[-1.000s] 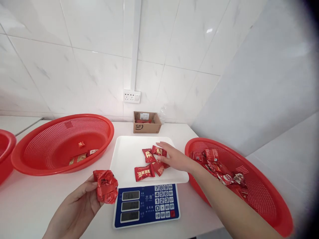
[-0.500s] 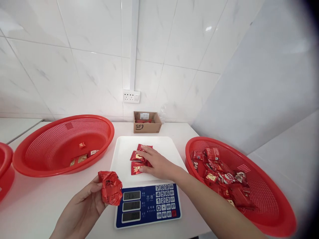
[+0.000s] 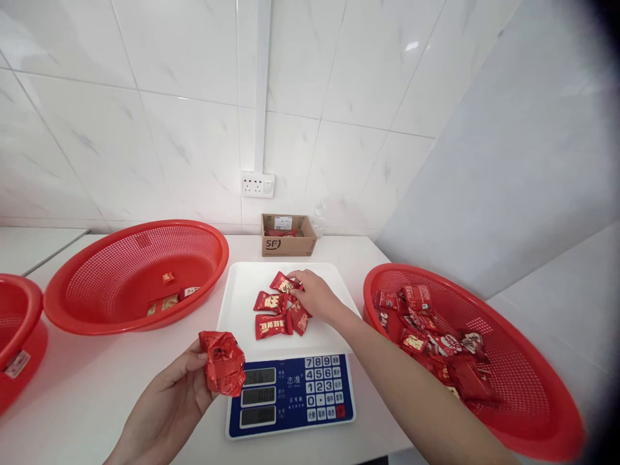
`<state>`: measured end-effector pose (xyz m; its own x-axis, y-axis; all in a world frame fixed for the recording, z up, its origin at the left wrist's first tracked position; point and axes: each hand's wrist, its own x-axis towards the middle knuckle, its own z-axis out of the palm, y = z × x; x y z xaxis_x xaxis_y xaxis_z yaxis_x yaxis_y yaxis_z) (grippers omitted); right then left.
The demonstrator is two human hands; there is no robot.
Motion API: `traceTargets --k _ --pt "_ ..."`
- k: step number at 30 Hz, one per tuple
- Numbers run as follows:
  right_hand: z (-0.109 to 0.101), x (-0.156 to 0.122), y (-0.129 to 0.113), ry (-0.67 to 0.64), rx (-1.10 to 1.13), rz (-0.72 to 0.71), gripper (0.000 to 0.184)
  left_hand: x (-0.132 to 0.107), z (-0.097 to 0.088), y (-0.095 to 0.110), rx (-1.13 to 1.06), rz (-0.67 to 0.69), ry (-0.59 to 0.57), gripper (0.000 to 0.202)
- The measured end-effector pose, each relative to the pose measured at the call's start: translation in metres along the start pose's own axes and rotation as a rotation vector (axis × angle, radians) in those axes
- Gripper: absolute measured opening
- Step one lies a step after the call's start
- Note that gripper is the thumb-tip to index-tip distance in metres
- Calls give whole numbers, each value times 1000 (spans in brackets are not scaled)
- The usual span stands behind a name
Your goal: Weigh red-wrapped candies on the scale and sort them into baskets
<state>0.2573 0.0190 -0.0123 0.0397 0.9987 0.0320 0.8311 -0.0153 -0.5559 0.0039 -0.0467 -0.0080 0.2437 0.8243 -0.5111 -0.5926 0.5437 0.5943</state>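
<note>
My left hand [image 3: 177, 387] pinches a crumpled red foil packet [image 3: 225, 365] near the front left of a white weighing scale [image 3: 237, 284]. On the scale's pan lie several small red packets with gold print; one red packet [image 3: 274, 325] is nearest the keypad and another packet [image 3: 270, 301] lies behind it. My right hand [image 3: 314, 294] is over the right side of this group. Its fingers close on the right end of the rearmost red packet [image 3: 281, 282]. A darker red packet [image 3: 299, 316] lies just below that hand.
To the left stands a red mesh basket [image 3: 62, 303] with a few packets, and part of another red basket [image 3: 29, 323]. A fuller red basket [image 3: 542, 387] is at right, beside my forearm. Behind the scale sits an open cardboard box [image 3: 290, 247] against the tiled wall.
My right hand has drawn back to the right and its fingers have curled in, uncovering more of the packets. The left hand still holds its packet. The view has shifted slightly.
</note>
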Motion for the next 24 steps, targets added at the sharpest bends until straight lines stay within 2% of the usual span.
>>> traceTargets --k 3,6,11,15,17,24 --pt "-4 -2 0 83 19 10 38 -1 -2 1 6 11 16 24" --pt "-4 -7 -3 117 24 -22 39 1 -3 1 27 10 -24 22" --pt "9 -14 -15 3 21 -158 23 6 -3 -4 38 -1 -68 18" --pt "16 -14 -24 -95 9 -134 46 5 -3 -4 28 -2 -58 19" --pt "16 -11 -28 -122 20 -115 49 4 -4 -2 18 1 -44 20" --pt "17 -5 -31 -107 85 -82 20 3 -4 1 21 14 -48 19"
